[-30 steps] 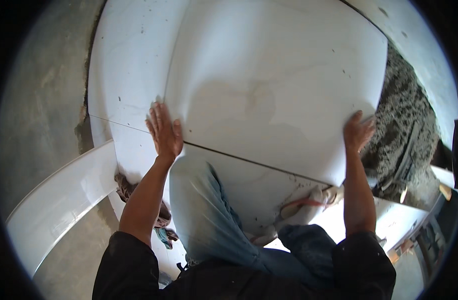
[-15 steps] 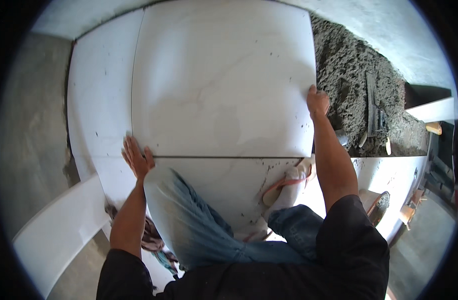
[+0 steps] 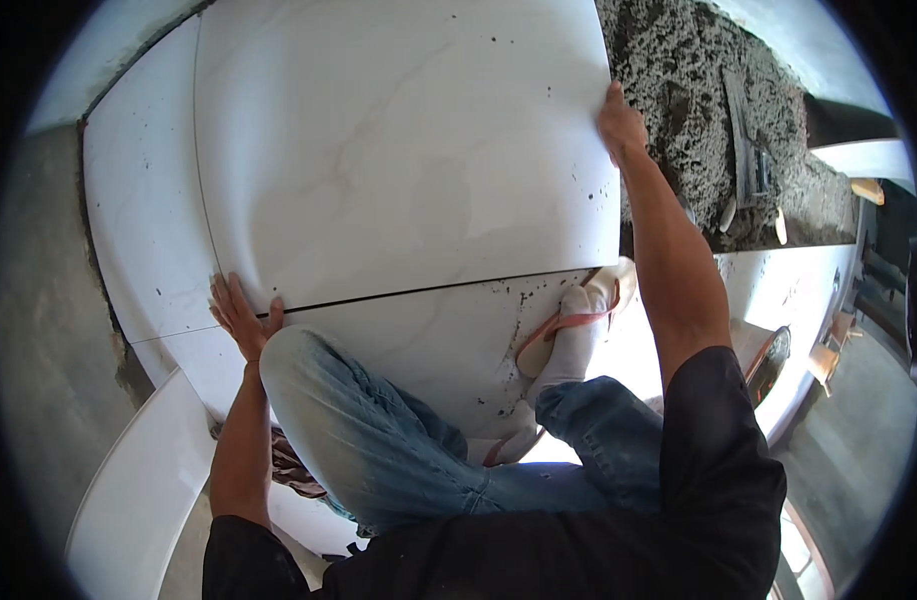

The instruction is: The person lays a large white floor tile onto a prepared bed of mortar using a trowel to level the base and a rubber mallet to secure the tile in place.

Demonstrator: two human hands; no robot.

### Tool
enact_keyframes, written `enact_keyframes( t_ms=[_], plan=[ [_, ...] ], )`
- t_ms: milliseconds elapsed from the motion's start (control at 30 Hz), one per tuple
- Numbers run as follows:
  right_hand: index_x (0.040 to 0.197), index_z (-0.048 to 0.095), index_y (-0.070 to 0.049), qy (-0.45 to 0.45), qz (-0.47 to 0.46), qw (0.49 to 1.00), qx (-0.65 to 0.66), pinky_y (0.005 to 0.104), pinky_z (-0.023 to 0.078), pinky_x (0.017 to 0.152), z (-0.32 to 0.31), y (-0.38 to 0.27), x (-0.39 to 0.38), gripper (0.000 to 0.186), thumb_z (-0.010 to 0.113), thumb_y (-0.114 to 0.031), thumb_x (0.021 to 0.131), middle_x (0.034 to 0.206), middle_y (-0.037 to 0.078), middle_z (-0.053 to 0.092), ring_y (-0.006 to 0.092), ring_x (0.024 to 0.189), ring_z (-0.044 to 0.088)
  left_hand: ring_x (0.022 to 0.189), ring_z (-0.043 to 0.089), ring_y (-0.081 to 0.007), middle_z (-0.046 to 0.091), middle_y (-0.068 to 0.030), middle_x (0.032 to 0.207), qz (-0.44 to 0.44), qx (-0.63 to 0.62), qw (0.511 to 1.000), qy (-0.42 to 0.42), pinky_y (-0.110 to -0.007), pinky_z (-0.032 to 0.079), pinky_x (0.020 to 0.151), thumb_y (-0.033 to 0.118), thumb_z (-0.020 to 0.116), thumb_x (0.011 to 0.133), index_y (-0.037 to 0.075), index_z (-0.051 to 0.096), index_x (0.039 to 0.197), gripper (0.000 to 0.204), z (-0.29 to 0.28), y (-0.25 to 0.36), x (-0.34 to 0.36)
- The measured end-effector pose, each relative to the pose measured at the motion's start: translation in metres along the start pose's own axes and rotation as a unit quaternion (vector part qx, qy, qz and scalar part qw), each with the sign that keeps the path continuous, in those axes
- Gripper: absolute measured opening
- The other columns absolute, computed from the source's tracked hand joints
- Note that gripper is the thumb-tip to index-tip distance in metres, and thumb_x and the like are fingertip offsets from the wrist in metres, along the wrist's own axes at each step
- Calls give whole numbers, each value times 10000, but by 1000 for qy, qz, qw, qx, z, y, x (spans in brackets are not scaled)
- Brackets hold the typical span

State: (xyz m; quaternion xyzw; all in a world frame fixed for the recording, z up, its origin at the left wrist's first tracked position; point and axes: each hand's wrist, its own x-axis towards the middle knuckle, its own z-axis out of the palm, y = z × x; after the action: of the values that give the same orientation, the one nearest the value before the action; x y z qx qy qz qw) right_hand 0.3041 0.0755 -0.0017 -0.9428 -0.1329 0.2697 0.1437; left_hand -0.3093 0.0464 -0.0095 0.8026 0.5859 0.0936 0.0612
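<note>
A large white marble-patterned tile point(image 3: 408, 150) lies in front of me, with a narrow dark gap along its near edge. My left hand point(image 3: 243, 315) rests flat with fingers spread at the tile's near left corner, across the joint with the neighbouring white tile point(image 3: 143, 190). At the right edge, my right hand point(image 3: 621, 125) is closed around the tile's side; some of its fingertips are hidden. Grey wet mortar point(image 3: 678, 100) borders that edge. Nearer me lies another white tile point(image 3: 418, 340), with my bent knee and a sandalled foot over it.
A flat metal trowel point(image 3: 748, 165) lies on the mortar to the right. A bucket-like container point(image 3: 768, 365) with a dark inside stands at the lower right. At the lower left a white curved-looking panel point(image 3: 143, 480) leans near the grey wall point(image 3: 38, 250). Crumpled cloth point(image 3: 293, 465) lies by my left arm.
My view has shifted and turned, so the tiles appear higher and tilted. The right hand sits slightly farther along the tile's edge; the left stays at the corner.
</note>
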Motion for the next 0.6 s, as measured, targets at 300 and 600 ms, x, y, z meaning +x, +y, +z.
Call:
enact_keyframes(
  t_ms=[300,600],
  plan=[
    [1232,531,90,54,-48,996,-53,446,398,1011,-3,-7,-4,822,249,-625,938,1273,264,542,382,1215,506,1418,209,-349,260,-166,1521,150,-3,982,-111,-565,87,1131,462,773,683,82,371,1423,924,-17,18,33],
    [931,611,-113,33,-483,826,-288,410,537,626,-54,46,-82,124,548,-211,889,867,129,672,258,709,669,1416,215,-325,272,-156,1509,87,-1,996,2,-560,130,1128,421,662,816,84,331,1437,780,2,22,-8]
  ],
)
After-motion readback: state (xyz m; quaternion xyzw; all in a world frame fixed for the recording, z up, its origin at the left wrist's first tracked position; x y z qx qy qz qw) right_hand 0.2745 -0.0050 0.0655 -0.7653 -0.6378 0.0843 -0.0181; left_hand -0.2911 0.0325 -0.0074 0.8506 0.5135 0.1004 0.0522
